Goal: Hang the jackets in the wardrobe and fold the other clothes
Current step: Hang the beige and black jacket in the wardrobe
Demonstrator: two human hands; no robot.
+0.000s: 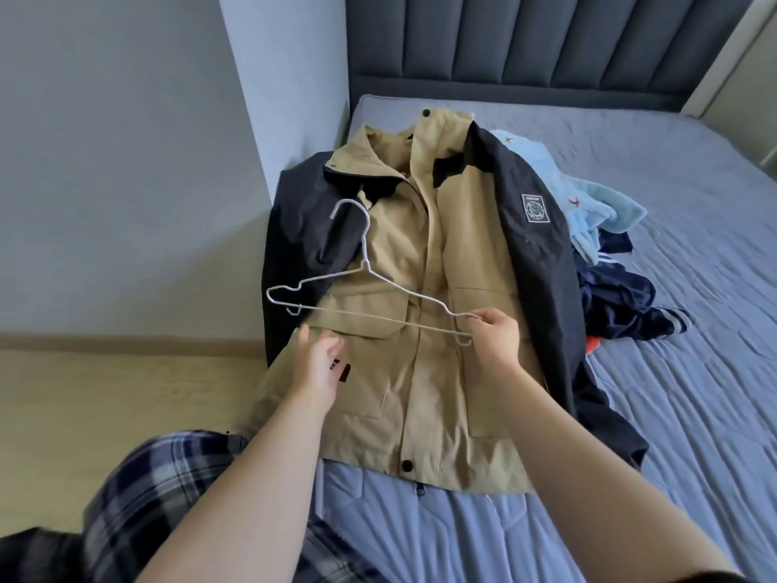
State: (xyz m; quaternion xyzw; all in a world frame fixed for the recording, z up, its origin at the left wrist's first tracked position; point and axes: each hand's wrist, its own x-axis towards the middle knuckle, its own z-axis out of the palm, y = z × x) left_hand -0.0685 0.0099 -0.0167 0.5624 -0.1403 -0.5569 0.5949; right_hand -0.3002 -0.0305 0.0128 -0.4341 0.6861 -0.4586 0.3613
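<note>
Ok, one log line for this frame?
stage: hanger prep | right hand: pinches wire hanger | left hand: open above jacket | jacket: flat on bed, unhung

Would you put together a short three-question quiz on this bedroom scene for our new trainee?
1. True or false: the wire hanger is already inside the tan and navy jacket.
2. Which hand grips the hanger? A) left hand B) right hand C) both
3. Fill in: the light blue garment and the dark navy clothes lie heaped on the ____, on the far side of the jacket from the wall.

Key
1. False; it is held above the jacket, which lies flat and closed.
2. B; it pinches one end, while the left hand hovers open below the bar.
3. bed
</note>
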